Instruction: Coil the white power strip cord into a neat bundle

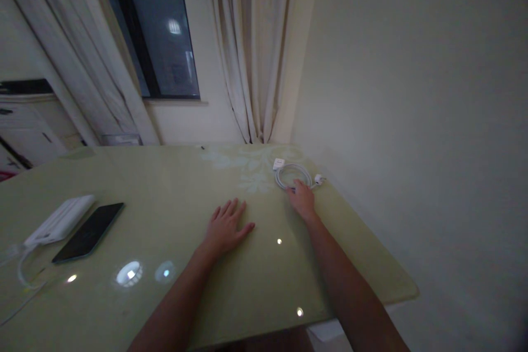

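Observation:
A white extension cord (308, 172) lies coiled near the far right corner of the table. Its white socket block (279, 164) sits at the coil's left and its plug (319, 179) at the right. My right hand (303, 199) is at the near side of the coil, fingers closed around the cable there. My left hand (226, 229) rests flat on the tabletop, fingers spread, holding nothing. It is left of the coil and apart from it.
The pale green glossy table (165, 187) reflects ceiling lights. A black phone (88, 232) lies at the left beside a white power bank (61, 220) with a white cable. A wall (412, 121) borders the right edge. Curtains (251, 38) hang behind.

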The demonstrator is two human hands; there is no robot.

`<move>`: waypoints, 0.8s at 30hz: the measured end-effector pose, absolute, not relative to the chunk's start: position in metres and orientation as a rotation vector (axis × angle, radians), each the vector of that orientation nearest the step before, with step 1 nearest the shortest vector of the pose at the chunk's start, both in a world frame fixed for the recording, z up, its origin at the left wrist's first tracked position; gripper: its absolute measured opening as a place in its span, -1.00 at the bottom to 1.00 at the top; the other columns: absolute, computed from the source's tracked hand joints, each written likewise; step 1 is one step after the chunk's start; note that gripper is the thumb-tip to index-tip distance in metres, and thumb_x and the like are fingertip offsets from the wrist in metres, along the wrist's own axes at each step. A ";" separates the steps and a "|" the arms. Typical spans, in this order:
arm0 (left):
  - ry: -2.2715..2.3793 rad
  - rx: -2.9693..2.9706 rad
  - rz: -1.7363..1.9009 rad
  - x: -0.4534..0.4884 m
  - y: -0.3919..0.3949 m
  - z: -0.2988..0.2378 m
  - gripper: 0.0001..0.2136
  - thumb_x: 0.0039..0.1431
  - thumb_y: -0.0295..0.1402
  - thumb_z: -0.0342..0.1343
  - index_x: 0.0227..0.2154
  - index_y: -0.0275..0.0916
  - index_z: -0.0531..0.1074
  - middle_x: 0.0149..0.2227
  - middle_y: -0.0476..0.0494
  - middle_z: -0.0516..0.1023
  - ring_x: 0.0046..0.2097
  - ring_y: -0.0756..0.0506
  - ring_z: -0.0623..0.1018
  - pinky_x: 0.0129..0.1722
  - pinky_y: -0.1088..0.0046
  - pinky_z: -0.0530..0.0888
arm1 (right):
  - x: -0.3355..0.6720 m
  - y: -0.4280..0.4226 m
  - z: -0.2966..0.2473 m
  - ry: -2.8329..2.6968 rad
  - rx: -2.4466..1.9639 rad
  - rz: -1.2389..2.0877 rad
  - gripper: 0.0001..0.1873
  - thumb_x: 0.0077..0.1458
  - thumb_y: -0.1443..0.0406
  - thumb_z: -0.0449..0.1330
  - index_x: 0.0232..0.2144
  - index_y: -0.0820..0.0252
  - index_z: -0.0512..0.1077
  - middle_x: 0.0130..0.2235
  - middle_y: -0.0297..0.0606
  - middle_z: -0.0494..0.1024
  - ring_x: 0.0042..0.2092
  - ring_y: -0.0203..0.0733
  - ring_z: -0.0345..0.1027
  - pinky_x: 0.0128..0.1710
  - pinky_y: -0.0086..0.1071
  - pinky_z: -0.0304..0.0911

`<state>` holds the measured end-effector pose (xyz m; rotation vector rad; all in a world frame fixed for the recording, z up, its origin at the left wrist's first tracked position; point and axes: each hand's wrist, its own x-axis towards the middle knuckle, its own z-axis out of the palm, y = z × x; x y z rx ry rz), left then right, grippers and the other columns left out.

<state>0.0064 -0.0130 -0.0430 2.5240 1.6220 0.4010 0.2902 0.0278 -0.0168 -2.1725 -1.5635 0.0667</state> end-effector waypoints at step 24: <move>1.468 2.551 0.287 0.013 -0.025 -0.034 -0.25 0.32 0.19 -0.16 0.44 -0.11 0.08 0.50 -0.21 -0.04 0.49 -0.30 0.04 0.42 0.00 -0.01 | 0.289 0.026 -0.026 -1.634 -2.275 -0.064 -0.68 0.32 0.20 0.14 0.06 0.10 0.52 0.10 -0.06 0.50 0.16 0.06 0.32 0.11 -0.13 0.13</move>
